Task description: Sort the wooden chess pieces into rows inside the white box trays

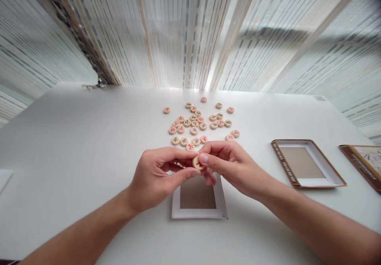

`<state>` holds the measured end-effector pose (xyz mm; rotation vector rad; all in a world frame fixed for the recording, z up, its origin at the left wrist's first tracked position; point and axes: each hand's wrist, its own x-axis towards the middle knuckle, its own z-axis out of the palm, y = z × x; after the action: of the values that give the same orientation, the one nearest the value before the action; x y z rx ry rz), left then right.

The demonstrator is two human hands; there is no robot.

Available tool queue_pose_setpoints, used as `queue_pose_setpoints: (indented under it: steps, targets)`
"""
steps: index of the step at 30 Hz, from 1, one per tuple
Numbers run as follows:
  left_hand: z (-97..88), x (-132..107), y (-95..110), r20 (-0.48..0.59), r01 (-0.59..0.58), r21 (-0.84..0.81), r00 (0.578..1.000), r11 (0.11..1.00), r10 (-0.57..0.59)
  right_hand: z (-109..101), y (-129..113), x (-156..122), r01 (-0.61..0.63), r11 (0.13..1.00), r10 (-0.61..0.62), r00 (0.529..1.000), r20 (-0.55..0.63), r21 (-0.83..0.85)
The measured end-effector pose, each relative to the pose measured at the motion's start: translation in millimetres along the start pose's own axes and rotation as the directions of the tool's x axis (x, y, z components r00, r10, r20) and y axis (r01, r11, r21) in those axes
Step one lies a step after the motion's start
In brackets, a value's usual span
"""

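Between my two hands is a round wooden Chinese chess piece (196, 163) with a red mark, partly covered by a thumb. My left hand (162, 171) pinches its left side with thumb and fingers. From the right, my right hand (229, 164) grips the same piece, thumb across its face. Below them lies a shallow white-rimmed box tray (176, 205) with a brown bottom, its far side hidden by my hands. Just beyond my fingers are several loose chess pieces (194, 131), with red or black characters; one red piece (190, 147) lies nearest.
To the right sits a box lid (293, 181) with brown edges, hollow side up. Farther right, a printed brown box or board (364, 173) is cut off by the frame. A striped curtain (178, 31) hangs behind the white table (89, 150). A pale object (4, 181) shows at the left edge.
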<state>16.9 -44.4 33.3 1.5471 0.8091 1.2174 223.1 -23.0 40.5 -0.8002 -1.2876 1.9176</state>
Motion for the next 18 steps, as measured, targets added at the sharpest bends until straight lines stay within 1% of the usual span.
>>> queue_pose_setpoints:
  steps: [5, 11, 13, 18]
  targets:
    - [-0.8, -0.7, -0.6, -0.004, 0.018, -0.021, 1.0, 1.0, -0.018, -0.7, 0.7, -1.6, -0.003, 1.0, 0.002, 1.0, 0.012, 0.025]
    - [-4.1, -1.6, -0.4, 0.0, -0.056, 0.114, 0.998, 0.992, 0.056, 1.1, 2.0, -2.3, -0.071, 0.995, 0.073, 0.997, -0.028, 0.07]
    - [-4.3, -1.7, -0.2, 0.006, -0.069, 0.139, 0.998, 0.988, 0.069, 1.6, 3.1, -2.0, -0.065, 0.996, 0.068, 0.997, -0.04, 0.062]
    - [-3.6, -2.5, -1.4, 0.017, -0.078, 0.145, 0.997, 0.986, 0.076, 3.0, 1.9, -2.6, -0.003, 1.0, 0.003, 0.998, -0.063, 0.001]
